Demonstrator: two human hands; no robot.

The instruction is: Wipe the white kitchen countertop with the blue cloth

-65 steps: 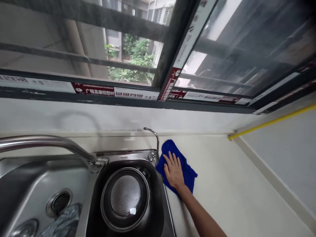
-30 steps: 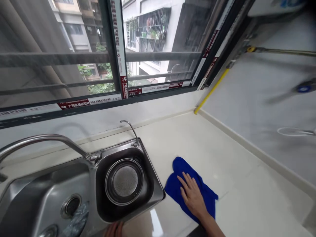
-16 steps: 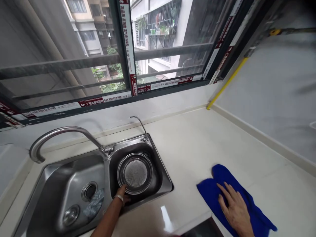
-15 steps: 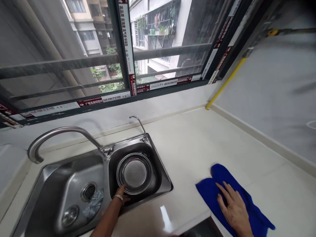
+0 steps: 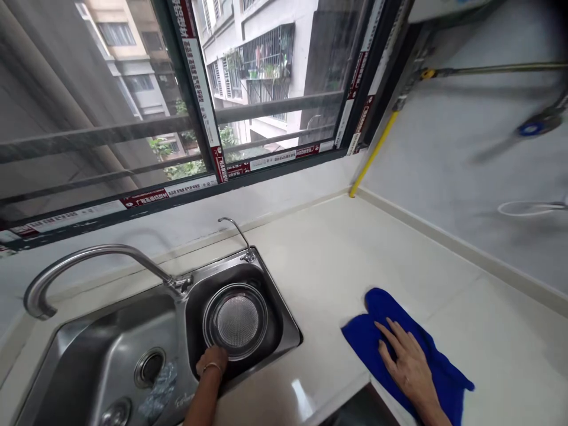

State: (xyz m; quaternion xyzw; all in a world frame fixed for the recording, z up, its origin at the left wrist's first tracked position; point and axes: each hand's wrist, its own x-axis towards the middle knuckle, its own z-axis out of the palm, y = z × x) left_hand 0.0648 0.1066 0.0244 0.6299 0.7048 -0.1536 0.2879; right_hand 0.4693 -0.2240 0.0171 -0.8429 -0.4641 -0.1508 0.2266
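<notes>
I am pressing my right hand (image 5: 410,370) flat, fingers spread, on the blue cloth (image 5: 399,349) near the surface's front edge, well right of the sink (image 5: 110,331). A moment ago the cloth was lying beside the sink's right rim; it has been swept across the surface. My left hand (image 5: 212,361) is now reaching into the small basin, fingers curled at the strainer's (image 5: 235,320) near rim; whether that grip is clamped I cannot tell.

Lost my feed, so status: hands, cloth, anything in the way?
Right hand flat on blue cloth on counter. Left hand at strainer basket rim in sink. Nothing around the cloth.
</notes>
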